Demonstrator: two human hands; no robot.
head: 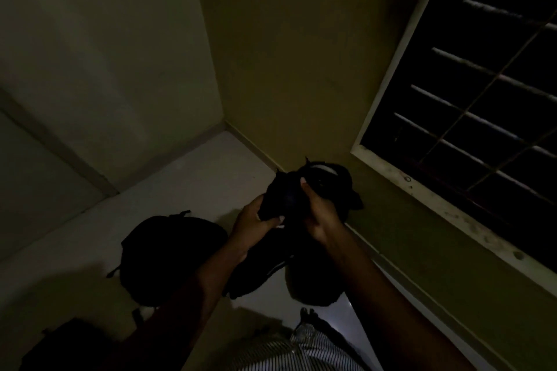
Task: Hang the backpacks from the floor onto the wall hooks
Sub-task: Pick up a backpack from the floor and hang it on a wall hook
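Black fabric fills both hands: from the head view, a backpack (pixel 328 187) is held up off the floor (pixel 196 172), close to the yellowish wall (pixel 286 69) just below the barred window (pixel 482 84). Its body hangs down between the forearms, clear of the tiles. The left hand (pixel 256 223) is clamped on a fold of the upper part, thumb laid over the cloth. The right hand (pixel 319 214) has its fingers curled tight round the top of the bag, near a pale strip. Both arms reach forward and up, elbows bent, wrists close together.

No hook shows in this view, so this bag looks lifted but not yet hung. A second backpack (pixel 168 256) lies on the floor to the left, untouched, near the corner. A dark shape (pixel 69 346) at the bottom left may be a third, but the light is too poor to tell. By my reading the task is in its early part, with at least two bags left to hang.
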